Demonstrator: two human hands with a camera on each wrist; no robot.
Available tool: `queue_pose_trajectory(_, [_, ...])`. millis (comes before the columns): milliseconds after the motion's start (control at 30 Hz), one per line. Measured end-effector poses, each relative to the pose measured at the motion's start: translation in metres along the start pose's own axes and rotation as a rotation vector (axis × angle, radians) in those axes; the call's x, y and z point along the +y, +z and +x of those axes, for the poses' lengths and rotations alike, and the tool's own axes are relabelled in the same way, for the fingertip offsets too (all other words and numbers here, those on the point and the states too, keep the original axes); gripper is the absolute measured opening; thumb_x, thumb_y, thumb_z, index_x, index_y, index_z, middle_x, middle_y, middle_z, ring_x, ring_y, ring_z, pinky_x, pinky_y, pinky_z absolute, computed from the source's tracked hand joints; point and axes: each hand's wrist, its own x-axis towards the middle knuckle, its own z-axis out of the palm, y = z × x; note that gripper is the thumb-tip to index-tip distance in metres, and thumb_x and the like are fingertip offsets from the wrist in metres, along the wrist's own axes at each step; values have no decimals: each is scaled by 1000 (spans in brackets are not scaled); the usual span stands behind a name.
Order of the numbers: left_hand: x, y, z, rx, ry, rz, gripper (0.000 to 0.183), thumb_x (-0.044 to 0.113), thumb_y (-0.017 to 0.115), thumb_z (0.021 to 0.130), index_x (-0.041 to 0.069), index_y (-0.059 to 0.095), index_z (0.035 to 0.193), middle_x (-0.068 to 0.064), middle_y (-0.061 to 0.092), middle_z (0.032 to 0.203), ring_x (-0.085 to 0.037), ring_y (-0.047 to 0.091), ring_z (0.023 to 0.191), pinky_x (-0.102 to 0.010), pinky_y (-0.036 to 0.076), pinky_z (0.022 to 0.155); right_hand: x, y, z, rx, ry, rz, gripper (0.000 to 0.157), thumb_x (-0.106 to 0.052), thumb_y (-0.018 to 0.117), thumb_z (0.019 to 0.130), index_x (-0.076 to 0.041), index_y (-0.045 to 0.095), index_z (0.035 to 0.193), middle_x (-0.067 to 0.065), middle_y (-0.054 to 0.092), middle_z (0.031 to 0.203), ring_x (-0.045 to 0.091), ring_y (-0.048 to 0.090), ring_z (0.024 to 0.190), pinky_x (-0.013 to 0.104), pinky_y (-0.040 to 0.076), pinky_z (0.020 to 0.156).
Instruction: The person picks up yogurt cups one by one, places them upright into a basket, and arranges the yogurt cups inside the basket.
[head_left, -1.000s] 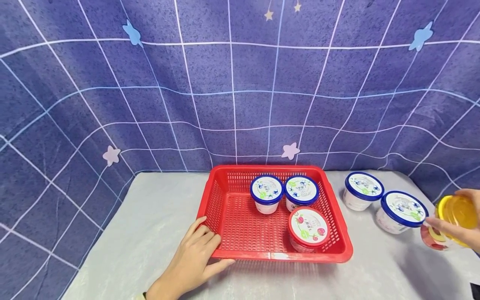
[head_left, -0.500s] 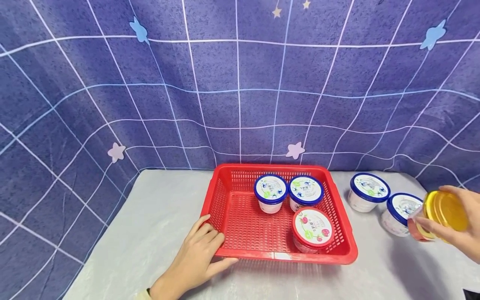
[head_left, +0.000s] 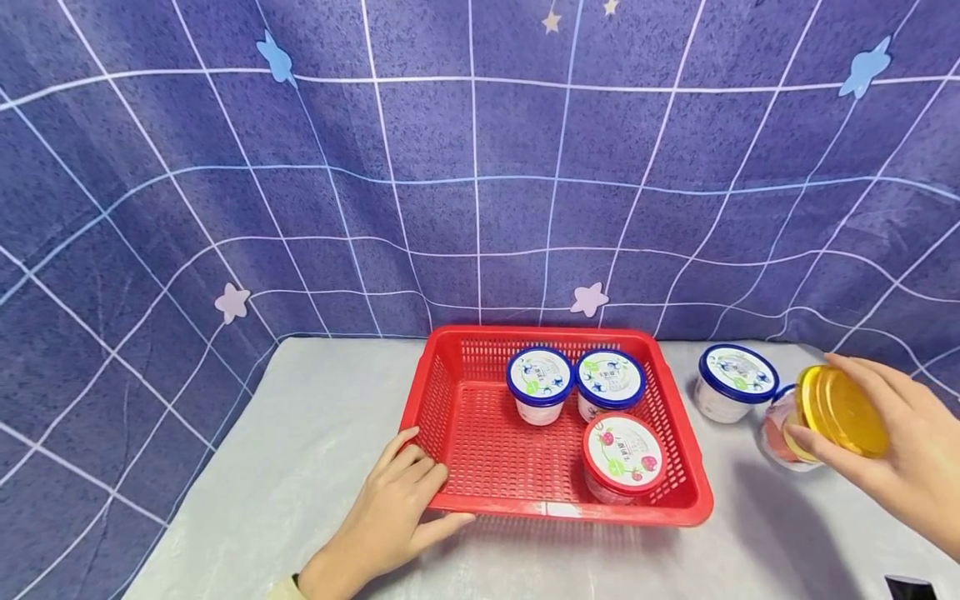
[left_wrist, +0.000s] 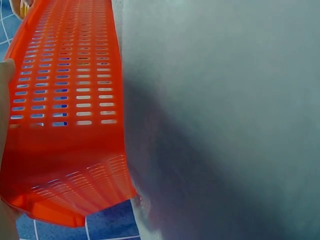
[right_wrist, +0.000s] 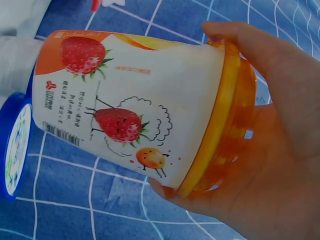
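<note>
My left hand (head_left: 405, 508) grips the front left corner of a red plastic basket (head_left: 510, 507), fingers curled over the rim and thumb along the front wall. Inside the basket stand two blue-lidded yogurt cups (head_left: 540, 377) at the back and a red-lidded one (head_left: 625, 454) at the front right. To the right of it, my right hand (head_left: 900, 442) holds a yogurt cup (right_wrist: 130, 100) by its yellow see-through lid (head_left: 843, 411). Strawberries are printed on this cup's side. In the head view it overlaps a blue-lidded cup behind it, leaving that one mostly hidden.
Another blue-lidded cup (head_left: 738, 375) stands on the table just right of the basket. A blue star-patterned cloth (head_left: 525, 167) hangs behind the grey-white tabletop (head_left: 300, 417). A dark object (head_left: 910, 587) shows at the bottom right edge.
My right hand has carried the yellow-lidded cup leftward, in front of the nearer blue-lidded cup. The left hand stays on the basket corner. The head view has shifted slightly.
</note>
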Motion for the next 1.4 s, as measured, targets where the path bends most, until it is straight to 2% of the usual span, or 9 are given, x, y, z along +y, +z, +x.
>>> queue_pose_trajectory(67, [0, 0, 0, -4, -4, 1, 44, 58, 73, 81, 17, 60, 83, 9, 55, 76, -13, 53, 85, -50, 31, 114, -4, 1, 1, -17, -2, -3, 86, -21, 93, 57, 1, 58, 132, 26, 59, 119, 2, 43, 116, 0, 20, 99])
queue_pose_trajectory(200, [0, 0, 0, -5, -1, 8, 44, 59, 72, 82, 17, 58, 83, 10, 55, 75, -13, 53, 85, -50, 31, 114, -14, 0, -1, -39, -20, -14, 84, -28, 92, 62, -1, 58, 135, 26, 58, 121, 37, 48, 108, 0, 18, 101])
queue_pose_trajectory(300, [0, 0, 1, 1, 7, 13, 44, 58, 73, 81, 17, 58, 83, 9, 56, 75, -13, 53, 84, -50, 31, 114, -24, -1, -2, -43, -45, -18, 85, -42, 90, 65, -2, 59, 133, 26, 59, 120, 44, 49, 102, 1, 16, 101])
queue_pose_trajectory(433, [-1, -1, 2, 0, 3, 14, 44, 58, 71, 82, 16, 59, 83, 8, 57, 76, -14, 54, 84, -49, 31, 114, -39, -2, -2, -54, -74, -25, 88, -52, 87, 65, -3, 60, 133, 22, 59, 124, 43, 51, 101, 1, 15, 100])
queue_pose_trajectory(667, [-1, -3, 1, -10, -4, 14, 44, 59, 70, 84, 16, 60, 84, 9, 57, 76, -13, 53, 85, -50, 31, 114, -64, -3, -1, -114, -82, -31, 95, -25, 92, 53, -4, 56, 139, 19, 57, 125, 30, 47, 102, -3, 19, 99])
queue_pose_trajectory(867, [-2, -5, 0, -12, -7, 16, 45, 60, 69, 84, 15, 61, 85, 8, 57, 77, -14, 54, 85, -49, 30, 114, -76, -2, 4, -86, -96, -1, 96, -33, 93, 55, -7, 56, 140, 17, 58, 127, 17, 45, 111, -2, 23, 100])
queue_pose_trajectory(1133, [-3, -2, -1, 12, 2, -3, 44, 58, 72, 82, 15, 61, 84, 8, 56, 76, -14, 53, 84, -50, 31, 114, -95, 3, 26, -187, -192, -40, 96, -32, 93, 54, -8, 56, 139, 14, 56, 130, 29, 51, 110, -4, 23, 95])
queue_pose_trajectory(1233, [-2, -2, -1, 6, -4, -4, 44, 58, 72, 82, 15, 62, 85, 7, 57, 77, -14, 53, 84, -50, 31, 114, -103, 6, 32, -239, -218, -53, 97, -38, 94, 57, -11, 54, 141, 10, 55, 132, 27, 52, 111, -2, 31, 91])
queue_pose_trajectory(1400, [0, 0, 1, -2, 0, -2, 44, 58, 71, 83, 16, 61, 85, 8, 57, 77, -13, 53, 84, -51, 32, 113, -117, 13, 40, -266, -254, -35, 95, -45, 91, 63, -16, 51, 145, 5, 53, 138, 26, 52, 118, 0, 31, 92])
